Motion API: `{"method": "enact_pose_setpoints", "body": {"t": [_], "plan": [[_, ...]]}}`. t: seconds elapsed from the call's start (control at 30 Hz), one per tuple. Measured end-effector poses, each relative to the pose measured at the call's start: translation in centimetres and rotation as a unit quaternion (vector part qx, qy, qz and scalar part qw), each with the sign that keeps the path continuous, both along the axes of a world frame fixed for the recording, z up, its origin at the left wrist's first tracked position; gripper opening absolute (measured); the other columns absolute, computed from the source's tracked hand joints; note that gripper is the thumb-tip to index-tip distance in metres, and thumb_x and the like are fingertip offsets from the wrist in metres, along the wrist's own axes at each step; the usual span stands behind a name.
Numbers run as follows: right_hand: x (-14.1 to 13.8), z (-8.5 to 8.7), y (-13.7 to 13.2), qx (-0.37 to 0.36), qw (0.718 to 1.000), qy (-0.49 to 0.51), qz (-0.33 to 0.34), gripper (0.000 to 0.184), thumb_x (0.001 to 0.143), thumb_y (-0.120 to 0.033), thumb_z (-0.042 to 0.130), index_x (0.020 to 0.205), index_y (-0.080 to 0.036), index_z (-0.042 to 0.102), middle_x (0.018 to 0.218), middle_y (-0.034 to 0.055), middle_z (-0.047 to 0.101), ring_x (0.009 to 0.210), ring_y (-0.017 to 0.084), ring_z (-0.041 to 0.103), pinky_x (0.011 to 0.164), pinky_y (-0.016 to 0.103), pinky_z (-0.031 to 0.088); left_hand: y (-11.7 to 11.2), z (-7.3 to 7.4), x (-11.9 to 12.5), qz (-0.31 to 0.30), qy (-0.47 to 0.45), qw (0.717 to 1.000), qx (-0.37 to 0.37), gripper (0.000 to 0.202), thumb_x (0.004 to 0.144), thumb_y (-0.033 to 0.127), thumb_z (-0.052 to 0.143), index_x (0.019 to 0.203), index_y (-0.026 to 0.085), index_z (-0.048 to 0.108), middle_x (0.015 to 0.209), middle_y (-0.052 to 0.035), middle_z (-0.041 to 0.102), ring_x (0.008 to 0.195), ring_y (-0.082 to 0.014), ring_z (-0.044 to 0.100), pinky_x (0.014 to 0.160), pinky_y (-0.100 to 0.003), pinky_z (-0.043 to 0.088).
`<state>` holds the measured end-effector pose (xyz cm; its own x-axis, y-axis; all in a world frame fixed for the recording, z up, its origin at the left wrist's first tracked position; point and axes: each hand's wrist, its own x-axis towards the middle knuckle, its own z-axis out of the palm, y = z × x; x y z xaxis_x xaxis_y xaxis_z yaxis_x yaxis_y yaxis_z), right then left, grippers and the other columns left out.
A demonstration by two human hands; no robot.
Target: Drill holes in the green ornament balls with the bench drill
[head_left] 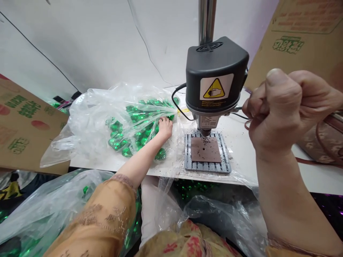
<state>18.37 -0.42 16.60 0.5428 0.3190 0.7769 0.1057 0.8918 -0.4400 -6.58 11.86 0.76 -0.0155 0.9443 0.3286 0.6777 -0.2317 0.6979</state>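
Note:
My left hand (pixel 165 127) reaches onto a heap of shiny green faceted balls (pixel 139 137) lying in a clear plastic bag (pixel 88 117). Its fingers are curled down among the balls; the fingertips are hidden, so what they grip I cannot make out. Closed in a fist with the thumb on top, my right hand (pixel 281 103) is at the right side of a black drill press (pixel 217 67). A short metal handle rod (pixel 238 108) runs from the machine toward this fist, which hides the rest. Below the chuck (pixel 205 131), a brown square plate (pixel 197 154) with a hole lies on the slotted metal base (pixel 207 166).
Dark shavings are scattered over the plate and white table (pixel 241 157). Cardboard boxes stand at left (pixel 29 125) and right (pixel 300 39). A black cable (pixel 175 101) loops beside the drill head. Plastic bags (pixel 214 214) with green pieces lie below the table edge.

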Motion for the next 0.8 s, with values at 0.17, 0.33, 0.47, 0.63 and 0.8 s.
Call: {"method": "enact_pose_setpoints", "body": {"t": [0.17,0.33,0.47,0.63,0.8], "plan": [[0.3,-0.2,-0.1,0.007,1.0,-0.021,0.019,0.047,0.08,-0.025,0.066,0.047,-0.021,0.033,0.039,-0.0061,0.029,0.035,0.009,0.033,0.038,0.031,0.02,0.4,1.6,-0.5,-0.025,-0.032,0.998,-0.05,0.026,0.068,0.02,0.083,0.069,0.016,0.057,0.086,-0.0083,0.06,0.112,-0.0277,0.05,0.109,-0.046,0.032],[0.3,-0.3,-0.4,0.011,0.998,-0.041,0.035,0.048,0.081,-0.028,0.065,0.048,-0.02,0.031,0.04,-0.0059,0.029,0.036,0.008,0.031,0.04,0.031,0.02,-3.2,3.4,0.3,-0.118,-0.167,0.967,-0.15,0.043,0.075,0.036,0.078,0.11,0.017,0.064,0.084,-0.0042,0.066,0.08,-0.0182,0.061,0.081,-0.037,0.051],[0.4,-0.3,-0.3,0.007,0.999,-0.037,0.037,0.049,0.081,-0.029,0.065,0.048,-0.02,0.03,0.041,-0.0058,0.029,0.037,0.007,0.032,0.04,0.031,0.021,-7.4,3.4,2.3,-0.18,-0.34,0.894,-0.229,0.051,0.077,0.043,0.076,0.119,0.02,0.06,0.1,-0.0069,0.07,0.084,-0.0169,0.066,0.078,-0.033,0.054],[0.4,-0.4,-0.3,-0.007,0.998,-0.035,0.041,0.053,0.081,-0.036,0.066,0.049,-0.02,0.026,0.042,-0.0056,0.025,0.037,0.006,0.03,0.039,0.03,0.02,-10.4,2.0,4.6,-0.199,-0.401,0.854,-0.263,0.051,0.072,0.032,0.081,0.118,0.02,0.061,0.106,-0.0067,0.071,0.093,-0.0177,0.068,0.082,-0.03,0.052],[0.5,-0.4,-0.3,-0.028,0.998,-0.04,0.036,0.052,0.081,-0.038,0.065,0.05,-0.019,0.028,0.043,-0.0058,0.024,0.038,0.006,0.03,0.04,0.029,0.022,-10.9,1.0,5.3,-0.168,-0.516,0.778,-0.316,0.041,0.079,0.038,0.069,0.116,0.024,0.059,0.107,-0.006,0.07,0.083,-0.0191,0.07,0.07,-0.031,0.055]]}}
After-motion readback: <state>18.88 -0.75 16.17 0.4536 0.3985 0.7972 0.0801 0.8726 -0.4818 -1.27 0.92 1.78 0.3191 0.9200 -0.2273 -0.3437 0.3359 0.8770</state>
